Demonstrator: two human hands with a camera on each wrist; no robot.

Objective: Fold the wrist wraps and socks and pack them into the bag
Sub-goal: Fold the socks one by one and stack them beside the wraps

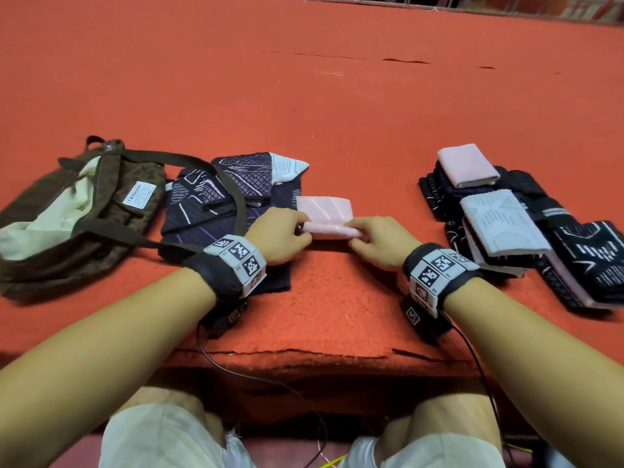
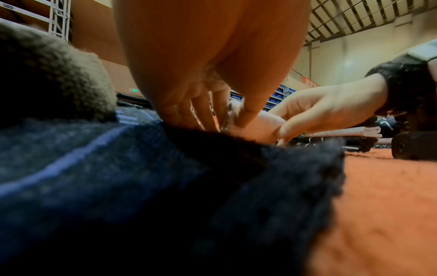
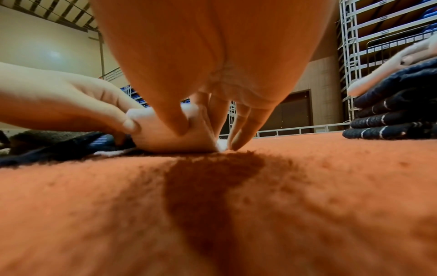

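A pink wrist wrap (image 1: pixel 326 214) lies on the orange carpet in the middle, its near edge rolled over. My left hand (image 1: pixel 283 236) pinches the left end of that roll, seen close in the left wrist view as the wrap (image 2: pixel 257 125) between thumb and fingers. My right hand (image 1: pixel 378 243) pinches the right end; thumb and fingers squeeze the wrap (image 3: pixel 165 134) in the right wrist view. The brown bag (image 1: pixel 71 217) lies open at the left, showing a cream lining. Dark patterned socks (image 1: pixel 219 194) lie spread between bag and wrap.
Folded socks and wraps (image 1: pixel 506 217) are stacked at the right, dark ones below, pink and white ones on top. The bag's strap (image 1: pixel 236 197) runs across the spread socks. The carpet's front edge (image 1: pixel 304 352) drops off near my knees. Cables hang below it.
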